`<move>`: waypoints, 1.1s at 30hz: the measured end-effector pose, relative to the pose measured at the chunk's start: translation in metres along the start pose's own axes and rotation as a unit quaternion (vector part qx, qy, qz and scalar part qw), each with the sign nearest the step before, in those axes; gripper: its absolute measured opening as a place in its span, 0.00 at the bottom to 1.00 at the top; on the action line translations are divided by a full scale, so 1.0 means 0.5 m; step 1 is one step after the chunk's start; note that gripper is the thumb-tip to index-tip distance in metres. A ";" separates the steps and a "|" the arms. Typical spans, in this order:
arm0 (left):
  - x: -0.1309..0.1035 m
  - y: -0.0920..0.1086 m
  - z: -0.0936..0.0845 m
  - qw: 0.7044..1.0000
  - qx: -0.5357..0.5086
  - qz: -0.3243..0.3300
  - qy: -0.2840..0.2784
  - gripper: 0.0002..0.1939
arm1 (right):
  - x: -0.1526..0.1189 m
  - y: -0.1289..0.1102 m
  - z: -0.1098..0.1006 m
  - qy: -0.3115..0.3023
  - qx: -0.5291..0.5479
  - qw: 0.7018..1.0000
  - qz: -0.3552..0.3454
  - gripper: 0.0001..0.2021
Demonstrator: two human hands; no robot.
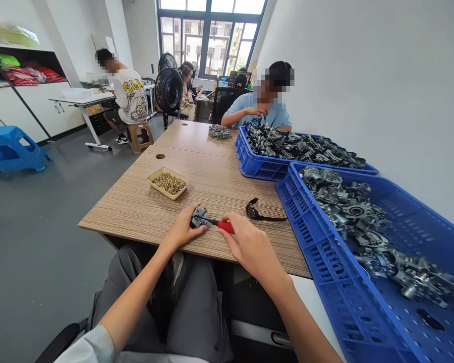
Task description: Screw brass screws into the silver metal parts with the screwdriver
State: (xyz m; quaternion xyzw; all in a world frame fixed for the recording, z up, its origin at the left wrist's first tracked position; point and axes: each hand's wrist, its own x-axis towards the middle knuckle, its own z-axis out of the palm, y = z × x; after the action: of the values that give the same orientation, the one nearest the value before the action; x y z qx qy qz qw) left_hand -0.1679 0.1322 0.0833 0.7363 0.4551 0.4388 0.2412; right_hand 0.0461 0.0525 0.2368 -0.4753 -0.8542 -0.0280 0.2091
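Near the front edge of the wooden table (136, 201), my left hand (184, 226) is closed around a grey metal casting (200, 217). In my right hand (245, 242) is a screwdriver with a red handle (226, 227); its dark shaft points left and meets the casting. Where exactly the tip sits on the part is too small to tell. Beyond my left hand stands a cream tray (151, 186) of small brass-coloured screws. A black wristwatch (252, 212) lies on the table past my right hand.
Two blue crates, a near one (325, 267) and a far one (257, 166), hold many metal parts along the right. A co-worker in a blue shirt (245, 108) sits at the far end, by a small pile of parts (220, 132). A black fan (168, 89) stands beyond the table.
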 end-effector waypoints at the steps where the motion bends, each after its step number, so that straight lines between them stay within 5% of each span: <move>1: 0.000 0.001 0.000 1.000 -0.002 0.000 0.002 0.40 | 0.000 0.000 0.001 -0.003 0.008 1.000 -0.011 0.06; 33: 0.000 -0.003 0.002 1.000 0.011 0.008 -0.003 0.41 | -0.002 0.005 0.004 0.061 -0.002 0.998 -0.009 0.05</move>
State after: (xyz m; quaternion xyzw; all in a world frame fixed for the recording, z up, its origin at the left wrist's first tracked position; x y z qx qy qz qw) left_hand -0.1677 0.1329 0.0820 0.7440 0.4533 0.4335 0.2303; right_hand 0.0480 0.0535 0.2345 -0.4655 -0.8438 -0.0603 0.2600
